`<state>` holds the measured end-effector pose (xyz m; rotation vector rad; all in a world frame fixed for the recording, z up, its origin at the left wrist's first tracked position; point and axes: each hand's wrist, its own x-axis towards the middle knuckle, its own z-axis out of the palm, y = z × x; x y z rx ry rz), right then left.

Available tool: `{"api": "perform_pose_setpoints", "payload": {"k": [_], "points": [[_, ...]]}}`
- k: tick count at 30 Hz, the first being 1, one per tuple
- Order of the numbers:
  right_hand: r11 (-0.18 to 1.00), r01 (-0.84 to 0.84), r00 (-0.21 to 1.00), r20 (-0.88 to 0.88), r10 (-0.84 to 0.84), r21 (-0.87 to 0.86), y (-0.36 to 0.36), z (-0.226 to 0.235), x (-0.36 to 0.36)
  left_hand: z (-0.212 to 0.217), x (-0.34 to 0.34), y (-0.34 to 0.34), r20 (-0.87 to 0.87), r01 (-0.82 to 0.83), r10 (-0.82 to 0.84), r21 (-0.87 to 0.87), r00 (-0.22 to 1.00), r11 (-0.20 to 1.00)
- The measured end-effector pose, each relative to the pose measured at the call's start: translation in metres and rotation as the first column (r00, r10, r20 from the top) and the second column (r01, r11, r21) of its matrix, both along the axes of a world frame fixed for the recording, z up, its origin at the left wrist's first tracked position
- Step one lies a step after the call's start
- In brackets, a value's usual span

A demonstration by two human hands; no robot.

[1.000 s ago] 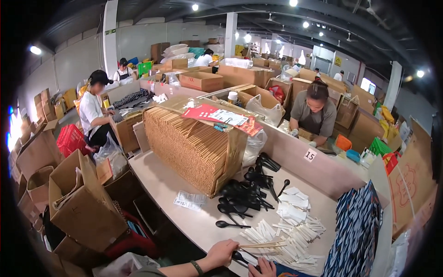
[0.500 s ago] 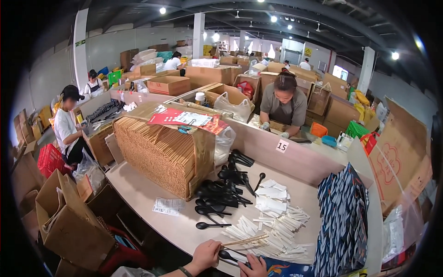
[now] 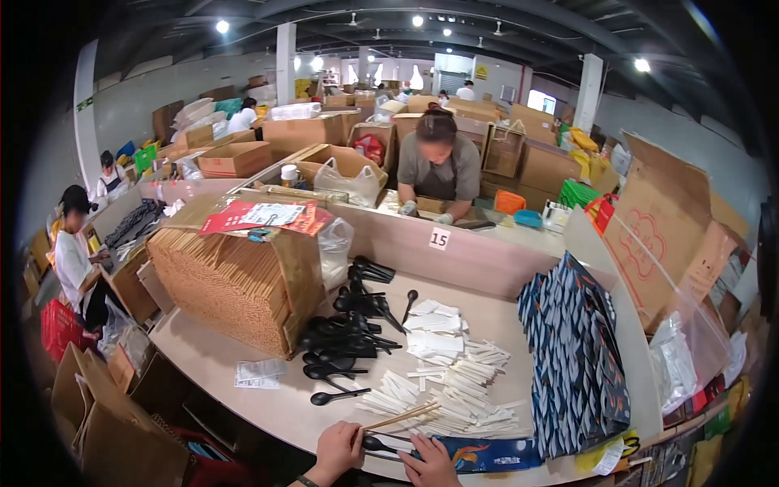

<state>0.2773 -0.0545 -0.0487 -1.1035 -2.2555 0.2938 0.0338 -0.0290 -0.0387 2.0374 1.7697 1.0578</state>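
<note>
My left hand (image 3: 337,451) is closed on a pair of wooden chopsticks (image 3: 406,416) that point to the right. Between my two hands lies a black plastic spoon (image 3: 376,443), bowl toward the left hand and handle running toward the right. My right hand (image 3: 430,463) grips the left end of a dark blue printed sleeve (image 3: 497,455) lying flat at the table's near edge. How far the spoon handle goes into the sleeve is hidden by the fingers. Just beyond are many thin white packets (image 3: 466,390), folded white napkins (image 3: 434,331) and a heap of black spoons (image 3: 349,325).
A big carton of bundled chopsticks (image 3: 231,280) stands on the left of the table (image 3: 203,349). Stacked blue sleeves (image 3: 572,357) lean at the right. A low partition (image 3: 487,260) runs along the back; behind it a co-worker (image 3: 439,158) bends over another table.
The view has swung to the right, so the whole scene sits further left. My hands keep nearly the same hold on the chopsticks and the sleeve, the spoon still between them.
</note>
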Motion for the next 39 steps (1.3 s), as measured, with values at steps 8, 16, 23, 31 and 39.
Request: {"api": "perform_pose_setpoints", "payload": {"k": [8, 16, 23, 31, 39], "points": [[1.0, 0.007, 1.0, 0.003, -0.007, 0.018, 0.005, -0.001, 0.001, 0.0, 0.001, 0.007, -0.021, 0.018, -0.017, 0.025, 1.0, 1.0], [1.0, 0.008, 1.0, -0.021, -0.008, 0.017, -0.003, -0.001, -0.001, -0.004, -0.002, -0.001, -0.029, 0.02, -0.019, 0.028, 0.999, 0.999], [1.0, 0.024, 1.0, -0.005, -0.024, 0.007, -0.006, -0.015, 0.0, -0.011, -0.001, -0.005, -0.004, 0.002, -0.002, -0.023, 1.0, 1.0], [0.987, -0.002, 0.994, 0.108, 0.02, -0.162, 0.012, 0.029, 0.01, 0.017, -0.035, 0.003, 0.382, 0.081, 0.029, -0.269, 0.924, 0.96], [0.988, -0.013, 0.984, 0.173, 0.041, -0.157, 0.002, 0.019, 0.02, 0.038, -0.09, 0.028, 0.106, 0.227, -0.201, -0.52, 0.974, 0.824]]}}
